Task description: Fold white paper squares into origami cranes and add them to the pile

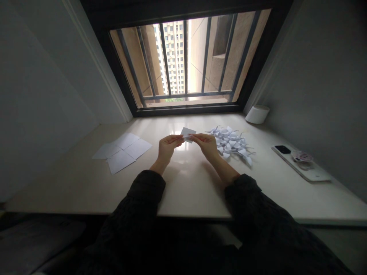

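A small folded piece of white paper [188, 133] is held up above the pale table [183, 187], in front of the window. My left hand [168, 146] pinches its left lower edge and my right hand [205, 144] pinches its right lower edge, so both hands are closed on it. Just right of my right hand lies a heap of several folded white paper shapes [233, 144]. Several flat white paper sheets [122, 151] lie to the left of my left hand.
A white phone [301, 163] with a small round object on it lies at the right of the table. A white roll [257, 114] stands in the back right corner. A barred window [186, 65] runs along the far edge, with walls on both sides.
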The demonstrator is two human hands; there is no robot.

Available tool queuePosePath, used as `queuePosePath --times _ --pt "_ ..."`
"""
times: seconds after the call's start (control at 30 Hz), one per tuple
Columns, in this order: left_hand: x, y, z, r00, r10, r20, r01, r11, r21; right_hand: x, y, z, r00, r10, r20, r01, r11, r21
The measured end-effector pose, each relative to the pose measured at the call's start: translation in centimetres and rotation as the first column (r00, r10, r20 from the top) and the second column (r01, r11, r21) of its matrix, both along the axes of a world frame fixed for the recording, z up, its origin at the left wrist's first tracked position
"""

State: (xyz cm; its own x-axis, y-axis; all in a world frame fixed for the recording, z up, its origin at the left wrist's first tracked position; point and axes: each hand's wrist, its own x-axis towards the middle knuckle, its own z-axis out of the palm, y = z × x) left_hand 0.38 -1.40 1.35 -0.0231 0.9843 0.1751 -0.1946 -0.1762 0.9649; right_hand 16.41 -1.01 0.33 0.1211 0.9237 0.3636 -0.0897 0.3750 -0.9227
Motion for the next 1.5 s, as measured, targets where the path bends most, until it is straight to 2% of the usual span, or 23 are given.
queuePosePath --times 0.17,0.3,0.43,0.57,0.73,1.03,1.5 --pt "0.0 -0.1 0.1 0.996 -0.015 -0.091 0.018 0.999 0.032 -0.2 -0.1 0.3 0.998 -0.037 -0.058 0.034 0.998 -0.053" --pt "0.2 -0.2 0.0 0.994 -0.046 -0.101 0.047 0.999 0.008 -0.1 0.0 -0.1 0.996 -0.083 -0.014 0.083 0.996 -0.026" --pt "0.3 -0.2 -0.2 0.998 -0.054 -0.010 0.053 0.994 -0.094 -0.1 -0.2 -0.2 0.980 -0.155 0.125 0.150 0.988 0.045" --pt "0.5 -0.2 -0.5 0.994 -0.025 0.106 0.042 0.986 -0.160 -0.1 -0.5 0.0 0.976 -0.150 0.158 0.140 0.987 0.074" --pt "0.6 -0.2 -0.5 0.985 0.001 0.174 0.024 0.990 -0.142 -0.2 -0.5 0.2 0.986 -0.126 0.105 0.119 0.990 0.070" --pt "0.9 -0.1 -0.8 0.987 0.003 0.161 0.010 0.997 -0.076 -1.0 -0.6 0.1 0.983 -0.094 -0.158 0.082 0.993 -0.082" --pt "1.0 -0.5 -0.4 0.987 0.000 0.163 0.016 0.995 -0.099 -1.2 -0.7 0.0 0.969 -0.103 -0.224 0.087 0.993 -0.082"
